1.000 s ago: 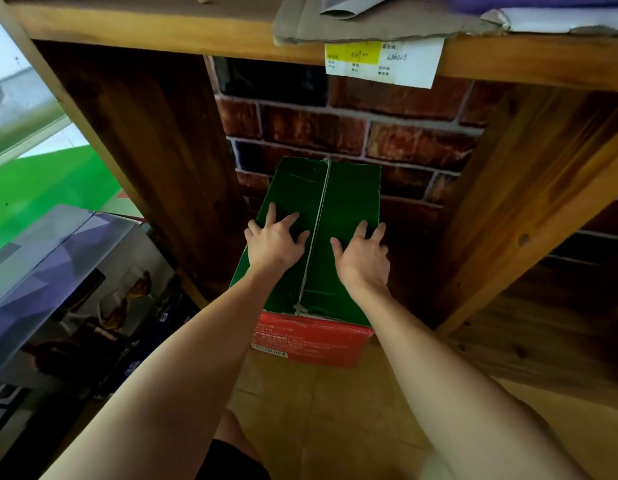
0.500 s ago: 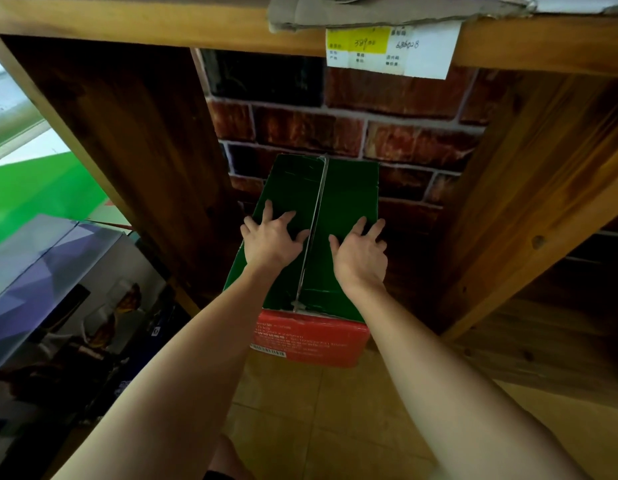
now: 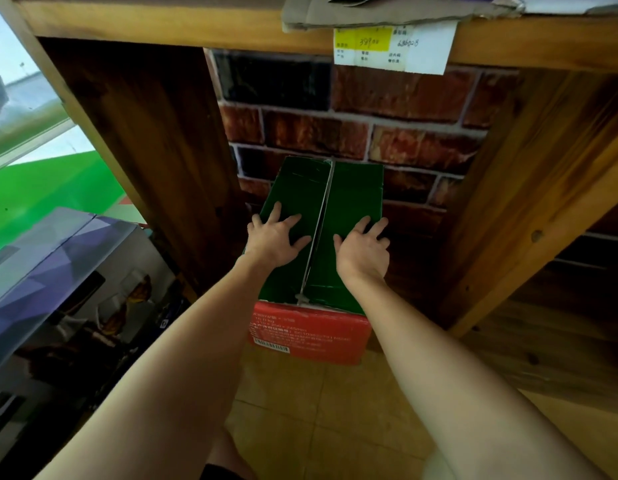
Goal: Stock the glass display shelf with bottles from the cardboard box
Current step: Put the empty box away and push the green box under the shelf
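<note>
Cardboard box (image 3: 349,199): green top, red front (flaps closed); left hand (image 3: 274,237), right hand (image 3: 363,251) spread flat on top.

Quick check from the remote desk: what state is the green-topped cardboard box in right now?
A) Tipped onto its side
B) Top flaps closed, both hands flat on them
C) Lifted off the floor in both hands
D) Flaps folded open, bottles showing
B: the cardboard box sits upright on the floor, its top flaps meeting at the centre seam, with the left hand and right hand resting spread on either side; no bottles show.
</note>
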